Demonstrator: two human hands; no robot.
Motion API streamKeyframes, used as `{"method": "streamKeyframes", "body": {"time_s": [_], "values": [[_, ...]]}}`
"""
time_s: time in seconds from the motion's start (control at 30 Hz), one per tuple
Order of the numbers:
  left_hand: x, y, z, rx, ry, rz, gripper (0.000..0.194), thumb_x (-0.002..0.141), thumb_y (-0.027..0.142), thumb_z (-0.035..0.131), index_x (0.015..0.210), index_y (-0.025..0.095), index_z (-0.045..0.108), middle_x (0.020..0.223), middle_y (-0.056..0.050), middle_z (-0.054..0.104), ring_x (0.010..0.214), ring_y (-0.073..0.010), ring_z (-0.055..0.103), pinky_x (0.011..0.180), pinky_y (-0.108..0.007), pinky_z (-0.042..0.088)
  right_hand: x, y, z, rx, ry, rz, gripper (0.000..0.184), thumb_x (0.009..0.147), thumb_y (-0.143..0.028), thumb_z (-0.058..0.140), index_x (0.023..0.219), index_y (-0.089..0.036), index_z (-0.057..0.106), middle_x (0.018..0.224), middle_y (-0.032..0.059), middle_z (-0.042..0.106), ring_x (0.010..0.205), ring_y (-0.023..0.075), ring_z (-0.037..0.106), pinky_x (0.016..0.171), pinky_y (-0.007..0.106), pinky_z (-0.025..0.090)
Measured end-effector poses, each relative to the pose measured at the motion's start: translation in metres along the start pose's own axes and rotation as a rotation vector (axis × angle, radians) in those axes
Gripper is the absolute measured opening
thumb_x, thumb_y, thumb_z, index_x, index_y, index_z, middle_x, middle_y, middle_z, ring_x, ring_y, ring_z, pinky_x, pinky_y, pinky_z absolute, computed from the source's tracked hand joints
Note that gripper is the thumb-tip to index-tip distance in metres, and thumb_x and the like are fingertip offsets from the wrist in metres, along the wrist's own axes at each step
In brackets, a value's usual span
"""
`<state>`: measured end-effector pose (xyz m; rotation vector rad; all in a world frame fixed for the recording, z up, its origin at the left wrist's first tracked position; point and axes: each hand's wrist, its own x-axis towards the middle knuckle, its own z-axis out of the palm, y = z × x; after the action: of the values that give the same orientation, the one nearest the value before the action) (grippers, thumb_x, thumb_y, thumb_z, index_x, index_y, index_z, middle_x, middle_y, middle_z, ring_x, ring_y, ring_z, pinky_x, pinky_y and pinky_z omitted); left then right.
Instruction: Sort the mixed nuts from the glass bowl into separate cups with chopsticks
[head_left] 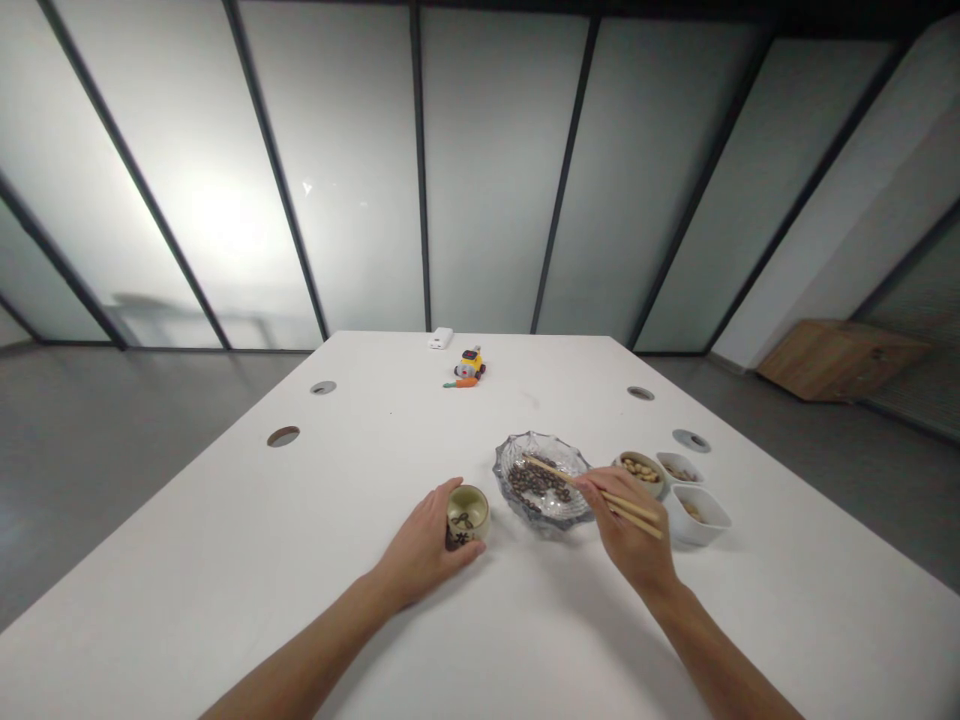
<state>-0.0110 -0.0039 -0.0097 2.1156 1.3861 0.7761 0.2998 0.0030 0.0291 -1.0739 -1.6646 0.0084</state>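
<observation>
My left hand (427,540) is wrapped round a small ceramic cup (468,512) with dark characters on its side. A few dark beans lie in the bottom of the cup. In my right hand (630,525) is a pair of wooden chopsticks (630,512). Their tips reach into a scalloped clear glass bowl (504,470), just right of the cup. Dark brown beans (536,482) cover much of the bowl's bottom. Whether the tips grip a bean is too small to tell.
Right of the bowl stand a round cup of pale nuts (641,468) and two white dishes (697,515) with small pieces inside. Farther back are a yellow toy car (470,364), an orange-handled screwdriver (463,383) and a white box-like object (441,338). The white table (360,450) has several round holes.
</observation>
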Motion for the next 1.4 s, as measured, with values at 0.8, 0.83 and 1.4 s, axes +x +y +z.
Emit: {"method": "streamKeyframes", "body": {"time_s": [0.8, 0.83, 1.4], "values": [[0.0, -0.003, 0.002, 0.025, -0.009, -0.006, 0.081, 0.088, 0.038, 0.081, 0.159, 0.019, 0.047, 0.161, -0.018, 0.057, 0.149, -0.0374, 0.056, 0.128, -0.052, 0.042, 0.0, 0.011, 0.001, -0.05, 0.099, 0.138, 0.042, 0.102, -0.061, 0.064, 0.1, -0.024, 0.082, 0.093, 0.0073, 0.083, 0.086, 0.0247, 0.076, 0.081, 0.04, 0.059], [0.0, -0.003, 0.002, 0.026, -0.009, -0.007, 0.082, 0.088, 0.038, 0.081, 0.159, 0.019, 0.046, 0.162, -0.018, 0.056, 0.149, -0.0373, 0.056, 0.129, -0.053, 0.042, -0.001, 0.011, 0.002, -0.051, 0.085, 0.13, 0.04, 0.102, -0.06, 0.065, 0.102, -0.024, 0.082, 0.094, 0.0073, 0.084, 0.086, 0.0246, 0.077, 0.081, 0.04, 0.06], [0.001, -0.001, 0.002, 0.002, -0.026, -0.021, 0.082, 0.088, 0.037, 0.079, 0.159, 0.018, 0.044, 0.162, -0.02, 0.055, 0.151, -0.0373, 0.054, 0.129, -0.055, 0.04, 0.001, 0.005, 0.005, -0.001, -0.025, 0.001, 0.028, 0.105, -0.046, 0.068, 0.088, -0.024, 0.076, 0.083, 0.0019, 0.078, 0.074, 0.019, 0.073, 0.07, 0.032, 0.059]]}}
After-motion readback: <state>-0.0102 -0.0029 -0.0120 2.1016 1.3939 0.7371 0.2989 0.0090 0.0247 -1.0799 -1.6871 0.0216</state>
